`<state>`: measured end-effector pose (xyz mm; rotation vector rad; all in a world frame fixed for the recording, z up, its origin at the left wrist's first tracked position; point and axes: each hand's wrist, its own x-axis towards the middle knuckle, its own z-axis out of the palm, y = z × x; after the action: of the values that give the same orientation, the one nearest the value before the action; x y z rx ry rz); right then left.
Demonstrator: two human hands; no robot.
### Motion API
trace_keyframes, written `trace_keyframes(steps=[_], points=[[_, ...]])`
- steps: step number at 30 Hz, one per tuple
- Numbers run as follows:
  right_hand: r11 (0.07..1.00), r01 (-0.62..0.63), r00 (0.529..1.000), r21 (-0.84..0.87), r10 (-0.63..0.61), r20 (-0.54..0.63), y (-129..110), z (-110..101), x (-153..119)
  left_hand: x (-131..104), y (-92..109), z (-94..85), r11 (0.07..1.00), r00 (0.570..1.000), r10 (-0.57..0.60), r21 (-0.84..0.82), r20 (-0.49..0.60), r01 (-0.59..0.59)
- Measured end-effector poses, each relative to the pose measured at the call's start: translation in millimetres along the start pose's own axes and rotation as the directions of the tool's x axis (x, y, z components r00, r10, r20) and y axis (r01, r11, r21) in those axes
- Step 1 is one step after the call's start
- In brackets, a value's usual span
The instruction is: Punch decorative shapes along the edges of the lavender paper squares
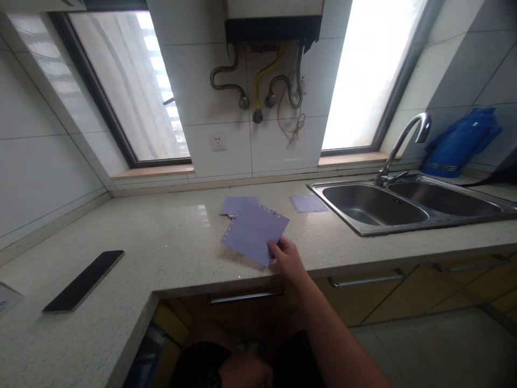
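Note:
My right hand [287, 258] pinches the near corner of a purple sheet [253, 230] with punched holes along its edges, holding it just above the speckled countertop [169, 237]. A second purple sheet [234, 205] lies flat behind it, partly covered. A third, smaller purple sheet [308, 203] lies beside the sink. My left hand [246, 371] rests low near my lap at the bottom of the view, fingers curled, holding nothing that I can see.
A double steel sink [407, 207] with a curved tap [404, 143] sits at the right. A blue thermos jug [460, 143] stands behind it. A black phone [84, 280] lies at the left. Drawers with metal handles [244, 296] run under the counter.

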<state>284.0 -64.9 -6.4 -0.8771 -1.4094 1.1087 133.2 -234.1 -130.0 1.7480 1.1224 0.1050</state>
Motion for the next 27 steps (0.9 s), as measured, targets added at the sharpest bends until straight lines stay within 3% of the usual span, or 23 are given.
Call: trace_keyframes(steps=[2,4,8,10,12,15,16,19,23,27], points=[[1.0,-0.005,1.0,0.008,0.005,0.018,0,0,0,-14,5,-18.8,0.999,0.996,-0.04,0.007,-0.085,0.041],[1.0,-0.017,0.999,0.026,0.016,0.047,-1,1,0,-30,15,-44.2,0.972,0.97,-0.119,-0.222,-0.211,0.071],[0.996,-0.046,0.989,0.078,0.035,0.141,-4,7,-4,-51,38,-100.1,0.817,0.879,-0.06,-0.528,-0.474,-0.229],[0.994,-0.061,0.983,0.095,0.043,0.176,-7,13,-7,-55,48,-124.4,0.744,0.828,-0.013,-0.559,-0.561,-0.367],[0.99,-0.074,0.98,0.117,0.051,0.19,-11,20,-10,-57,57,-146.0,0.747,0.809,0.011,-0.533,-0.588,-0.398],[0.983,-0.082,0.976,0.166,0.045,0.212,-17,32,-12,-60,73,-177.3,0.84,0.849,-0.038,-0.477,-0.526,-0.258],[0.983,-0.083,0.971,0.161,0.043,0.236,-18,34,-12,-62,78,-188.3,0.864,0.836,-0.051,-0.444,-0.546,-0.238],[0.994,-0.071,0.942,0.086,0.038,0.334,-24,34,-9,-66,88,-223.7,0.871,0.742,-0.051,-0.394,-0.668,-0.295],[0.992,0.0,0.94,-0.127,0.043,0.337,-32,8,6,-65,80,-266.6,0.942,0.71,-0.063,-0.277,-0.702,-0.19],[0.914,0.041,0.992,-0.403,0.011,0.127,-33,-35,33,-54,52,-285.4,0.951,0.736,-0.117,-0.288,-0.666,-0.11]])
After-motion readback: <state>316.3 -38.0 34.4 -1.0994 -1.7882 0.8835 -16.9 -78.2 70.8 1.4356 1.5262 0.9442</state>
